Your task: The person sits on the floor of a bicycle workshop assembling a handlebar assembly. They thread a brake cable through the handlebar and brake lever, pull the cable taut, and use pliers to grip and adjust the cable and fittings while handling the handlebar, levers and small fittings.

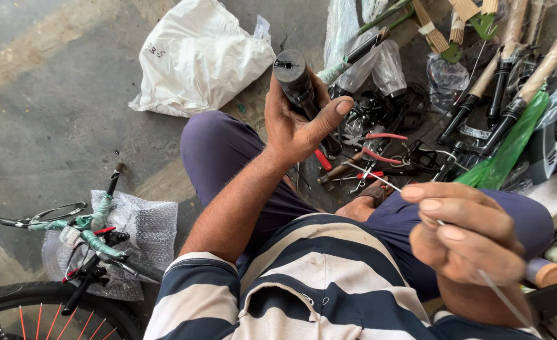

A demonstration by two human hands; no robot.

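My left hand [297, 123] is wrapped around a black rubber handlebar grip [294, 79], held upright with its open round end facing me. Close to my chest, my right hand [464, 236] pinches a thin metal spoke or wire [379, 179]. The wire's tip points toward the pile of tools, and its other end runs down past my wrist. I sit on the floor in dark blue trousers and a striped shirt, knees spread.
Red-handled pliers [379, 146] and small tools lie between my legs. Wrapped bicycle forks [511, 75] and plastic bags crowd the upper right. A white sack [196, 56] lies ahead. A bicycle handlebar [80, 233] on bubble wrap and a wheel [45, 315] sit at lower left.
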